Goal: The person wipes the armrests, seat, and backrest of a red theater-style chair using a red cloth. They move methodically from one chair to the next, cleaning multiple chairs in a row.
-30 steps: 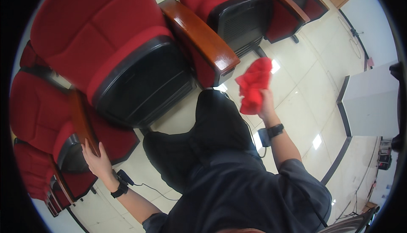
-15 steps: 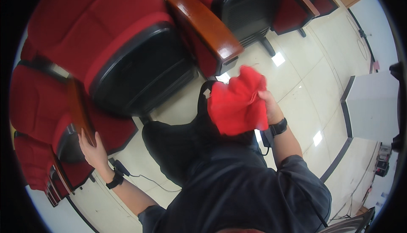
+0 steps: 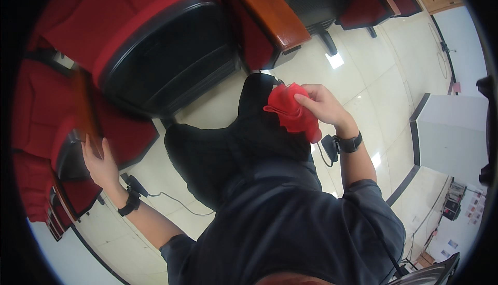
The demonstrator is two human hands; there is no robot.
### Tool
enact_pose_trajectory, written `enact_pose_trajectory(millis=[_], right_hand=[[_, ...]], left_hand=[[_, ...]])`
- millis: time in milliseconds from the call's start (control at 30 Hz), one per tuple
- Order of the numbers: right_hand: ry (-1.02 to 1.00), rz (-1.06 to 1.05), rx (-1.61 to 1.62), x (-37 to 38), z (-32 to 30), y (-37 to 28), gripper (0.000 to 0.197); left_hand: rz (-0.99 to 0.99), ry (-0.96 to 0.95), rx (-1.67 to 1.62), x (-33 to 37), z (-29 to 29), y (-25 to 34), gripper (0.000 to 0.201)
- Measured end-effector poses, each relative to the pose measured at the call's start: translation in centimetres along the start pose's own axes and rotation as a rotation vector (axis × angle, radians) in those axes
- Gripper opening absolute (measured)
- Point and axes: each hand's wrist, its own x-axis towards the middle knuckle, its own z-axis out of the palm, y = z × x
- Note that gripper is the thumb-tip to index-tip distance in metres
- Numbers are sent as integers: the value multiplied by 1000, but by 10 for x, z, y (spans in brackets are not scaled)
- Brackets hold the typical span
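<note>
"So, what does the right hand (image 3: 328,107) have?"

"A crumpled, bright red piece of cloth (image 3: 290,111), pinched between the thumb and fingers."

"Where exactly is that cloth?"

"Over the right leg of the plain black trousers (image 3: 207,152), close to the knee. I cannot tell whether it touches the leg."

"And the left hand (image 3: 102,168)?"

"Its fingers are extended and loose, the thumb held apart. It is at the near end of a long, blurred brown armrest (image 3: 87,106); contact is unclear."

"What is in front of the knees?"

"A red upholstered chair with a curved black seat underside (image 3: 171,62). To its right is a glossy, reddish-brown wooden armrest (image 3: 267,12), above a floor of pale, shiny tiles (image 3: 384,77)."

"Anything on the wrists?"

"A black strap on each, the right one (image 3: 351,143) beside a small, dark device (image 3: 330,146)."
</note>
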Motion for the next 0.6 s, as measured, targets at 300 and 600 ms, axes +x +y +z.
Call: enact_pose_trajectory(millis=[300, 600], right_hand=[[345, -636, -742, -65, -46, -63, 18], [409, -669, -246, -59, -62, -45, 31]], left_hand=[[33, -16, 70, -1, 1, -3, 66], [44, -30, 73, 1, 3, -7, 68]])
